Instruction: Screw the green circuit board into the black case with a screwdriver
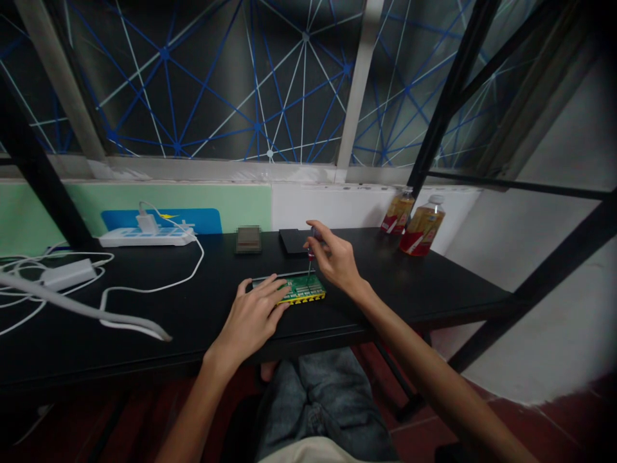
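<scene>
A green circuit board (303,283) sits in a shallow casing with a yellow front edge, flat on the black desk. My left hand (258,312) lies over its left part, fingers across the top and thumb at the front edge, holding it. Above the right part, my right hand (335,257) pinches the handle of a small screwdriver (310,256), partly red. The screwdriver stands nearly upright with its thin shaft pointing down and its tip at the board. Whether the tip sits in a screw is too small to tell.
Behind the board lie a dark flat panel (292,242) and a small grey square piece (249,239). A white power strip (147,236) and tangled white cables (144,289) occupy the left. Two drink bottles (423,226) stand at the back right, beside a black frame post (446,96).
</scene>
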`<state>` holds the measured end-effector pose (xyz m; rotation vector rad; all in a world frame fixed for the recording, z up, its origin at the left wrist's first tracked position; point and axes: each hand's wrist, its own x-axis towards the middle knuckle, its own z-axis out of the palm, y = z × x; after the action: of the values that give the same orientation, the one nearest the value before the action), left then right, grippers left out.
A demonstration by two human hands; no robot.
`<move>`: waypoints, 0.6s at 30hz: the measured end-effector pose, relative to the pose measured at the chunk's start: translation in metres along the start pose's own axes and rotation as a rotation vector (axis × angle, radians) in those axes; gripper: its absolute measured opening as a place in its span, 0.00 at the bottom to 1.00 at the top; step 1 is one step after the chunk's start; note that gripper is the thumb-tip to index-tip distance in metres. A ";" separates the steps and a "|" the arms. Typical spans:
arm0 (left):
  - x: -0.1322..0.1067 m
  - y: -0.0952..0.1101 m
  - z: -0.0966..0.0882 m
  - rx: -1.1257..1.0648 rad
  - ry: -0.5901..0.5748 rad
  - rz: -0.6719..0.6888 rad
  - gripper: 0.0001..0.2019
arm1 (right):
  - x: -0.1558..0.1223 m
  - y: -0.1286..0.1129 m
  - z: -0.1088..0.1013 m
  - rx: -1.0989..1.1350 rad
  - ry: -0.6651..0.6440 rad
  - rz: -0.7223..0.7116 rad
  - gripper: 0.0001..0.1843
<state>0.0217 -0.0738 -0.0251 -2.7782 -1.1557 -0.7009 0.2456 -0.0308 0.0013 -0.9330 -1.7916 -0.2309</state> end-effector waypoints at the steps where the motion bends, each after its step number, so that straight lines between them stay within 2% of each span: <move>1: 0.000 0.000 0.000 0.001 0.001 0.000 0.17 | 0.000 0.001 0.000 -0.014 0.019 0.003 0.20; 5: 0.000 -0.001 0.002 0.000 0.005 0.006 0.16 | 0.000 0.002 0.000 -0.116 0.035 -0.066 0.21; 8: 0.000 -0.001 0.002 -0.003 0.006 0.009 0.17 | -0.001 0.002 0.002 -0.087 0.008 -0.098 0.23; 14: 0.000 0.000 0.002 -0.006 0.018 0.016 0.16 | 0.000 0.006 0.005 -0.121 0.067 -0.030 0.21; 18: 0.000 0.000 0.001 -0.005 0.022 0.020 0.17 | 0.000 0.007 0.002 -0.144 0.034 0.028 0.21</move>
<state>0.0220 -0.0731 -0.0260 -2.7743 -1.1227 -0.7319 0.2490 -0.0248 -0.0010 -1.0488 -1.7475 -0.3601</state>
